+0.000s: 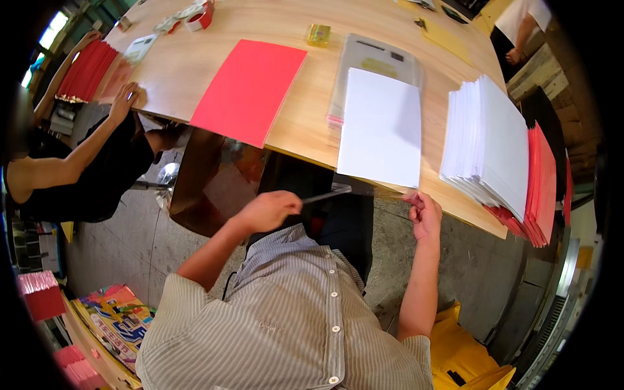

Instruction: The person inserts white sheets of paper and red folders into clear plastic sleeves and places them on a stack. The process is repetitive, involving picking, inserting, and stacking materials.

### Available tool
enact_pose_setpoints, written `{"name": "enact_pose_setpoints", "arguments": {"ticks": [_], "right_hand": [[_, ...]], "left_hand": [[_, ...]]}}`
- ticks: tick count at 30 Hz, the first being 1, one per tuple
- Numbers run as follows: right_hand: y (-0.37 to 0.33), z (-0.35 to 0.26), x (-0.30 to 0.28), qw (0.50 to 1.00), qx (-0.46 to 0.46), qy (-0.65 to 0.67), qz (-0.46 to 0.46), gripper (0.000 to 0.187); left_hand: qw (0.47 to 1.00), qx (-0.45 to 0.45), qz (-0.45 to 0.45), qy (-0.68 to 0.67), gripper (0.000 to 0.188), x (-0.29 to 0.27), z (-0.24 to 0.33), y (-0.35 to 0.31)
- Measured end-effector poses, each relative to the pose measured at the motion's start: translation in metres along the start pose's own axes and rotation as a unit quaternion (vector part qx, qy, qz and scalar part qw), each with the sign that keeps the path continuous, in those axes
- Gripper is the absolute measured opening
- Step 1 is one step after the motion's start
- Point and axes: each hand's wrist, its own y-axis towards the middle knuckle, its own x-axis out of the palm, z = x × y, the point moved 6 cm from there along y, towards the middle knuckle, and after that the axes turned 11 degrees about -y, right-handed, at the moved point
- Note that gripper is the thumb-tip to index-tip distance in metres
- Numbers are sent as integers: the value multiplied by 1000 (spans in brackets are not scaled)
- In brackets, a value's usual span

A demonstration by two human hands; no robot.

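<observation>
My left hand (276, 209) is closed in front of the table's near edge, with a thin, shiny, see-through strip (328, 194) running from it to the right. My right hand (426, 218) pinches something clear just below the near right corner of a white sheet (380, 130). Clear film seems to span the gap between both hands, though its outline is hard to make out. The white sheet lies partly over a pack of clear plastic bags (361, 52). To the left, a red sheet (250, 91) lies flat, its near corner at the table edge.
A thick stack of white sheets or folders (500, 146) and red ones (543, 182) overhangs the table's right edge. A tape roll (197, 21) and small yellow box (318, 35) stand farther back. Another person's hand (123, 101) rests at the left edge. A brown carton (195, 188) sits below.
</observation>
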Motion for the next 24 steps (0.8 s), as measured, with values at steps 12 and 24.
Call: {"name": "enact_pose_setpoints", "arguments": {"ticks": [12,24], "right_hand": [[2,-3,2,1000,-18,8,-24,21],[-7,-10,-1,997,-29,-53,-44,25]], "left_hand": [[899,-353,246,79,27,-101,-288,-223],[733,-448,270,435,60,-262,-278,-282]]}}
